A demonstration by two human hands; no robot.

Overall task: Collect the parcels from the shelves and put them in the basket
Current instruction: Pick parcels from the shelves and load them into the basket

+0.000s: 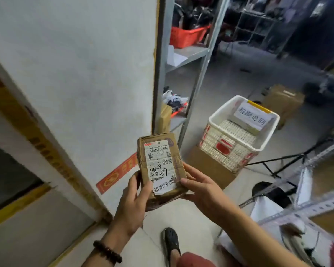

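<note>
A bracelet of dark brown round wooden beads (107,251) circles the wrist below the left hand (132,205), at seven o'clock. Both forearms are bare. At six o'clock, a black perforated rubber clog (171,242) covers one foot, beside a dull red cloth garment (195,260).

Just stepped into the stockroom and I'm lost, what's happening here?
A person holds a small brown cardboard parcel with a white shipping label in both hands: the left hand grips its left side, the right hand its right edge. The white plastic lattice basket with a paper sign stands ahead on a brown cardboard box on the floor. The parcel is not yet in it.
</note>
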